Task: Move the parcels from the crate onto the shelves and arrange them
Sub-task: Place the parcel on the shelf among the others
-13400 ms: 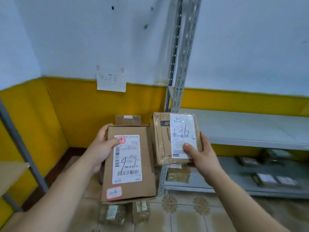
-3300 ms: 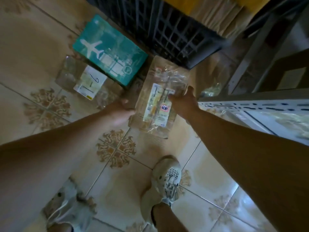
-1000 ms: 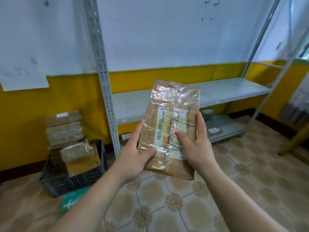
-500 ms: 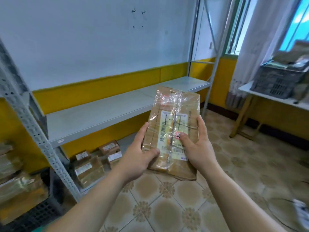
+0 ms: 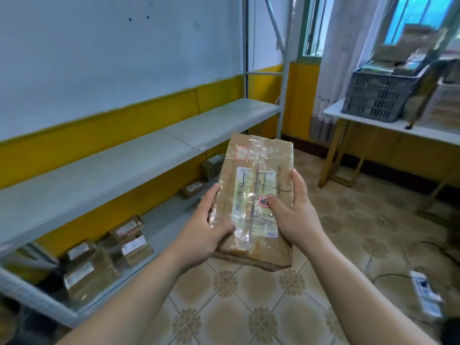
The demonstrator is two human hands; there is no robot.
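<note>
Brown cardboard under clear tape fills the middle of the head view. The parcel [image 5: 254,195] stands nearly upright in the air in front of me, held between both hands above the tiled floor [image 5: 249,314] and resting on no shelf. My left hand [image 5: 206,232] grips its lower left side, with the thumb laid across the front and the fingers hidden behind. My right hand [image 5: 296,212] clasps the right side. Its thumb presses on the white label [image 5: 249,195], partly covering a small red sticker [image 5: 263,201], and its fingers curl round the edge.

To my left the metal rack runs along the yellow and white wall. Its upper shelf [image 5: 112,170] is a bare grey board. The lower shelf [image 5: 161,227], close to the floor, carries several taped boxes [image 5: 127,229] with white labels, some bunched near me and others farther along behind the parcel.

On the right, well apart from the rack, a white table [image 5: 398,125] stands by the curtained window. A grey crate [image 5: 378,98] sits on it with more packages piled inside. A white power strip [image 5: 425,292] lies on the floor near the right edge, its cable trailing across the tiles.
</note>
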